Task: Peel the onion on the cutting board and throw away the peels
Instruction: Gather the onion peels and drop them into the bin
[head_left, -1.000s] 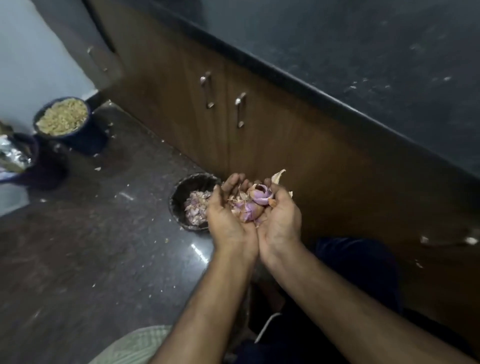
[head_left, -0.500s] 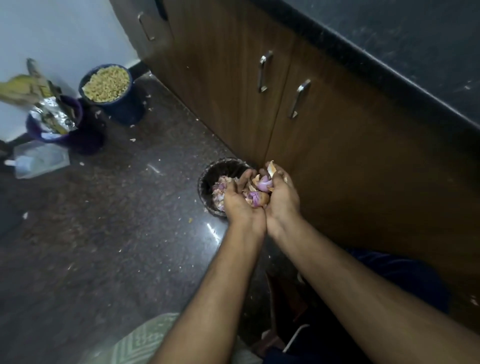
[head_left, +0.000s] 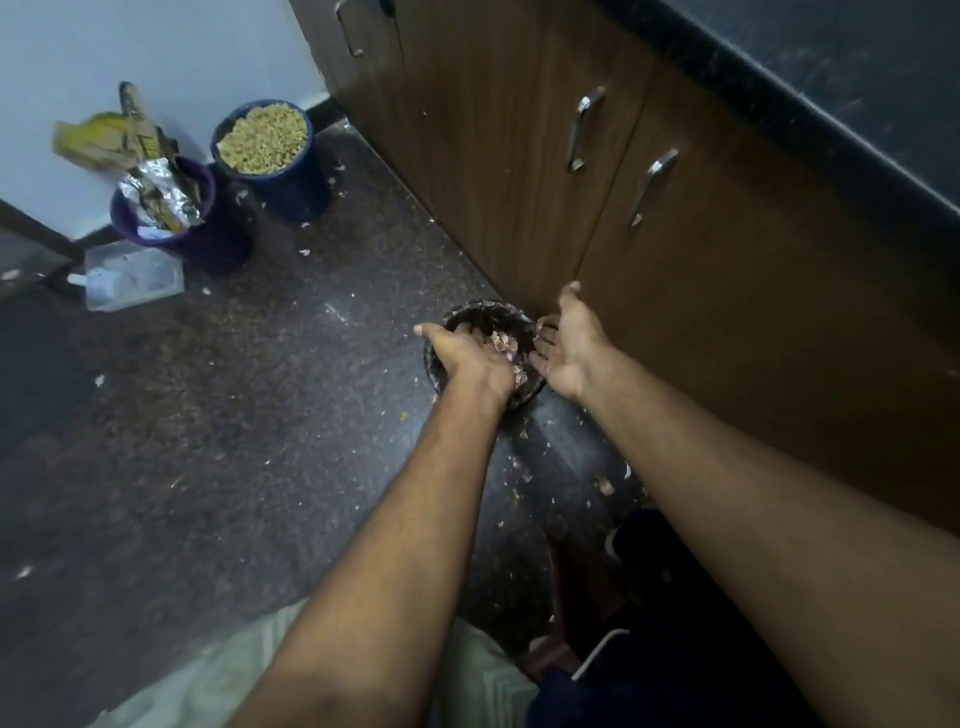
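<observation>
**Peels going into the bin, both hands over its mouth**

Peels (head_left: 503, 344) lie pale and purplish in the small dark bin (head_left: 488, 310), which stands on the floor (head_left: 249, 415) hard against the base of the wooden cabinet (head_left: 727, 291). Wide open floor to the left of the bin, cabinet door closing off the right, so any clear path for the arms runs back toward the body or out to the left.

Down to the hands. The left hand (head_left: 470, 353) is the nearer one: palm down, right over the bin's mouth, fingers loosely spread and reaching into the heap, thumb out over the left rim. The peels sit directly beneath and just ahead of those fingers. The right hand (head_left: 569, 343) hovers at the bin's right rim, between bin and cabinet, palm up and open, fingers apart, nothing visible in it.

Smallest of all: scraps (head_left: 605, 486) scattered on the floor just short of the bin, between the forearms. My read is those strays want gathering before the job counts as finished. No onion or cutting board in view.
</observation>
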